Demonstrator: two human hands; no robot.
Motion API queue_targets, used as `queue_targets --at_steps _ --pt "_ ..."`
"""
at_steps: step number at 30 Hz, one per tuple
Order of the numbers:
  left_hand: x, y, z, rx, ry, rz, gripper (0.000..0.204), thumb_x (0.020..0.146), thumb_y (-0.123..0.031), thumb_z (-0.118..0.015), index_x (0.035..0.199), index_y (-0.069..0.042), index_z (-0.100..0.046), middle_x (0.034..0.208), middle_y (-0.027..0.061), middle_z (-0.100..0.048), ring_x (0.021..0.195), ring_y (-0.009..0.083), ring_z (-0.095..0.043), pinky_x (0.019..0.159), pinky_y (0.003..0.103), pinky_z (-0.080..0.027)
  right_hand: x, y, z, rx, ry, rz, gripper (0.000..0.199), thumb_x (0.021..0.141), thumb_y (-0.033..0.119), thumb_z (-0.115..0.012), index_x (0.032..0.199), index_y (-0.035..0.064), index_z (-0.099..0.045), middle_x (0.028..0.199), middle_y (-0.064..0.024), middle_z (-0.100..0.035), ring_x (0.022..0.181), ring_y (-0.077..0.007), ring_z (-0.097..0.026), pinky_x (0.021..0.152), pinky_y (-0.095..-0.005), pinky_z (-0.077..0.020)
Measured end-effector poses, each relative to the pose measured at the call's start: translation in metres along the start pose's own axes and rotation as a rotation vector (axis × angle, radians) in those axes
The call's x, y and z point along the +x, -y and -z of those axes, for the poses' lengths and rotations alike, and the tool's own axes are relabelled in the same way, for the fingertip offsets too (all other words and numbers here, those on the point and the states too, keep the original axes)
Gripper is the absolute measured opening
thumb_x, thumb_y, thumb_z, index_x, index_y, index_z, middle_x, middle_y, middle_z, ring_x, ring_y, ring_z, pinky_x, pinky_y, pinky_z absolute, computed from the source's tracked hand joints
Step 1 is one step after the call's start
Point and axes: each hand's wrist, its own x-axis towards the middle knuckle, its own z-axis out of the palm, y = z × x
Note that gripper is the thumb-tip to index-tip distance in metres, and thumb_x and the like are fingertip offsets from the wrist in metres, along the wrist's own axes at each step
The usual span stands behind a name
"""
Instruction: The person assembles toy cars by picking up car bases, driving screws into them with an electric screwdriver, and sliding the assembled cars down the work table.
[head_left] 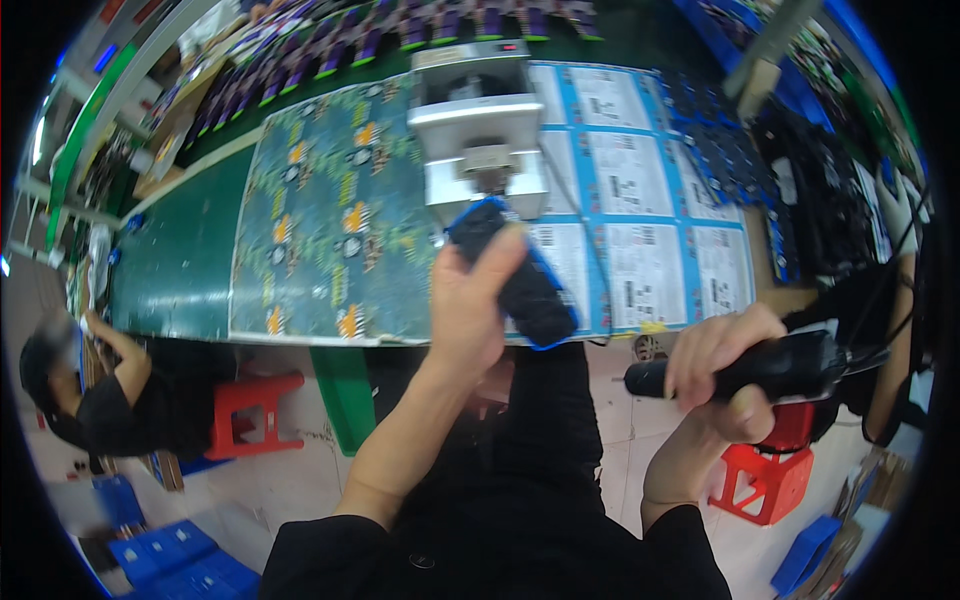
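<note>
Black with bright blue edges, the block-like part (541, 303) is clamped in my left hand (470, 300), my thumb pressed along its upper face; the fingers underneath are hidden from me. It slants from its far end, ahead of my thumb, to its near end, right of my palm. That far end is just in front of a silvery metal machine (482, 125), though blur keeps me from telling whether they touch.

Well to the right of that grip, my right hand (725, 365) is closed round a black handheld tool (795, 365). Its blunt end pokes out left of my fingers, toward my other hand, and a dark cable leaves the end to the right of my knuckles. The tool and the part are well apart.

Left of my left hand, a patterned mat (330, 220) covers some of the green table (185, 250). Between my two hands and farther ahead, blue-bordered printed sheets (637, 175) lie flat. Beyond them to the right are more black-and-blue pieces (725, 150), and far ahead of my left grip runs a row of purple-and-green pieces (370, 40). Below my right wrist stands a red stool (765, 485).
</note>
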Motion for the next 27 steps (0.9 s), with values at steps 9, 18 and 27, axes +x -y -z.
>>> queue_targets --at_steps 9,18,27 --pt "-0.012 -0.048 0.103 -0.009 -0.194 0.078 0.035 0.1 -0.038 -0.054 0.105 -0.003 -0.056 0.092 0.0149 -0.067 0.072 0.0216 -0.069 0.064 0.035 -0.06 0.122 -0.073 -0.078 -0.156 -0.085 0.336 0.023 0.094 0.025 -0.051 0.095 0.0019 -0.051 0.066 -0.0059 -0.047 0.056 -0.0181 -0.049 0.061 -0.0361 -0.0427" --pt "-0.006 -0.047 0.113 0.126 -0.05 0.054 0.019 0.097 -0.024 -0.061 0.103 -0.005 -0.059 0.086 0.0104 -0.069 0.069 0.0145 -0.066 0.061 0.027 -0.055 0.155 -0.115 -0.102 -0.327 -0.165 0.288 0.014 0.084 0.003 -0.07 0.082 0.001 -0.056 0.055 -0.0057 -0.055 0.043 -0.0137 -0.053 0.048 -0.0265 -0.0458" --pt "-0.005 -0.036 0.118 0.259 -0.019 -0.08 0.022 0.095 -0.023 -0.065 0.104 -0.004 -0.061 0.087 0.0075 -0.069 0.071 0.0109 -0.064 0.063 0.026 -0.053 0.152 -0.103 -0.095 -0.255 -0.159 0.102 0.013 0.089 0.013 -0.062 0.086 0.0021 -0.054 0.061 -0.0068 -0.051 0.048 -0.0155 -0.049 0.048 -0.0296 -0.0428"
